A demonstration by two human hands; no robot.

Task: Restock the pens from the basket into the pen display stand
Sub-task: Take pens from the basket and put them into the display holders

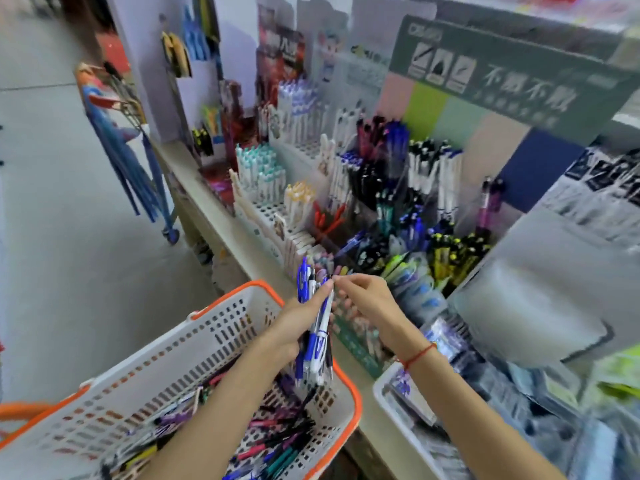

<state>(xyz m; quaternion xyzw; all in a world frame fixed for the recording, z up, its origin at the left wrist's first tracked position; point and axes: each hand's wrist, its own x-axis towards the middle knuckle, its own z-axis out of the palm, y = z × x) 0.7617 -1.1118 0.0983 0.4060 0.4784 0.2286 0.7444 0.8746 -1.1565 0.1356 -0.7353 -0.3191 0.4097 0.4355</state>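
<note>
The left hand (294,327) grips a bunch of blue-and-white pens (320,336), fingers curled round the barrels, the bunch held roughly upright above the far right corner of the basket (228,299). One blue pen top stands proud at the left of the bunch. The right hand (363,299) meets the bunch from the right, its thumb and forefinger pinched on the upper end of one pen in the bunch; the remaining fingers are loosely curled beneath. A red cord bracelet (417,355) sits on the right wrist. The basket is white perforated plastic with an orange rim and occupies the near left; its floor carries a loose heap of mixed pens (277,441) in black, purple, pink, teal and blue. The pen display stand (381,202) lies beyond the hands on a pale shelf (221,233), running far and to the right; its compartments hold upright pens grouped by colour, including white, teal-capped, red, black, blue and yellow-and-black lots. A grey-green header card (502,74) with white characters stands behind the stand at the far right. A white tray (384,386) with packaged goods sits on the shelf at the near right, just beside the right forearm. The right portion of the view is blurred and the items there cannot be identified.
</note>
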